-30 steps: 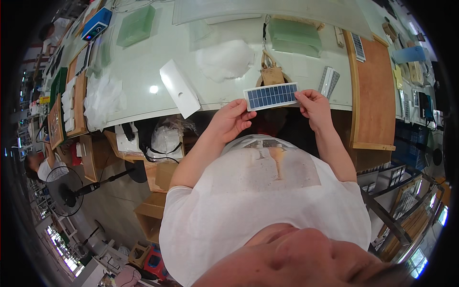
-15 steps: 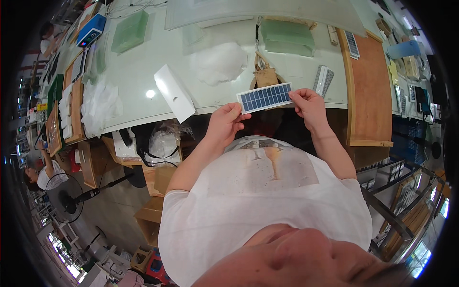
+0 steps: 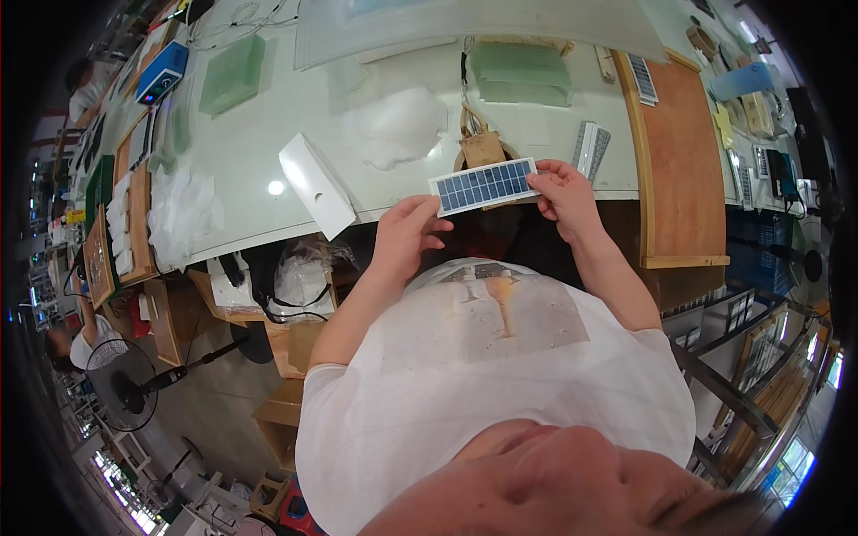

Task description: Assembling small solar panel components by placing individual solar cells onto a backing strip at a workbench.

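Observation:
A small solar panel (image 3: pixel 483 187), dark blue cells in a white border, is held up between my two hands at the front edge of the table. My left hand (image 3: pixel 407 234) pinches its left end, with the other fingers curled loosely below. At the right end, my right hand (image 3: pixel 567 198) grips the panel between thumb and fingers. Just behind the panel stands a brown block-shaped fixture (image 3: pixel 481 149) with a cable, its lower part hidden by the panel.
A white folded box (image 3: pixel 317 186) and a heap of white sheets (image 3: pixel 398 127) lie on the table (image 3: pixel 241 201). Stacked green glass pieces (image 3: pixel 521 73) sit at the back. Grey strips (image 3: pixel 590 150) lie near a wooden tray (image 3: pixel 684 161) on the right.
The view has shifted slightly, so the panel and table appear a little further left. Both hands keep hold of the panel's ends.

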{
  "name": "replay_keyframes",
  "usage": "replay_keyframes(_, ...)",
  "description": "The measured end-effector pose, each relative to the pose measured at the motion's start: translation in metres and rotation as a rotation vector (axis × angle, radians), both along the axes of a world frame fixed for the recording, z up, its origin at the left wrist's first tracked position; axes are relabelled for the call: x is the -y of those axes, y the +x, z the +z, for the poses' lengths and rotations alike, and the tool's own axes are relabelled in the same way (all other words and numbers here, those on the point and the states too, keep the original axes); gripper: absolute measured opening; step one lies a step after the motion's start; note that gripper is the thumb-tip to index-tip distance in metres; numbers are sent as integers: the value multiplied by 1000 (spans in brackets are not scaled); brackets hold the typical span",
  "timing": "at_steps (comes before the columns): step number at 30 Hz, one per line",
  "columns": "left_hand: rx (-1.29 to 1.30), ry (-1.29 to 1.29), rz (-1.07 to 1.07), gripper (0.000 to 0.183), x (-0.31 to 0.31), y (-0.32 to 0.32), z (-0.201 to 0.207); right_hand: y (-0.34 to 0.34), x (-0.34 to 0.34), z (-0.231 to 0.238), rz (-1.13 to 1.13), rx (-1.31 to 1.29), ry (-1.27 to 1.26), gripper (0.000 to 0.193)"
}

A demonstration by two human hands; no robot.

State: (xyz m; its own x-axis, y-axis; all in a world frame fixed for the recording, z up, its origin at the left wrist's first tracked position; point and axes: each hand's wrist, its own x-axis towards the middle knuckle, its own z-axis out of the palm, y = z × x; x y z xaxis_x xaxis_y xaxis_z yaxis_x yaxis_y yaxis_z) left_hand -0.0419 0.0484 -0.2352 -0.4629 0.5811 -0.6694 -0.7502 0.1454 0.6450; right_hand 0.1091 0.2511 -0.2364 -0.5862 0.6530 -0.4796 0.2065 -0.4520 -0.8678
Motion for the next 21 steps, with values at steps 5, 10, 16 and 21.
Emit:
replay_keyframes(5,-279,-34,-122,21,-5,-9,-11,6,-17,-1,137,-22,-141,15)
replay_keyframes(10,-463,61,-102,15,-3,-8,-19,46,-78,7,-27,-112,-56,21)
replay_keyframes(16,-449,111,-95,11,7,0,-22,109,-170,19,-453,-171,200,22)
replay_keyframes(21,-428,124,-120,10,-1,8,-17,83,-245,-20,-517,-159,229,22)
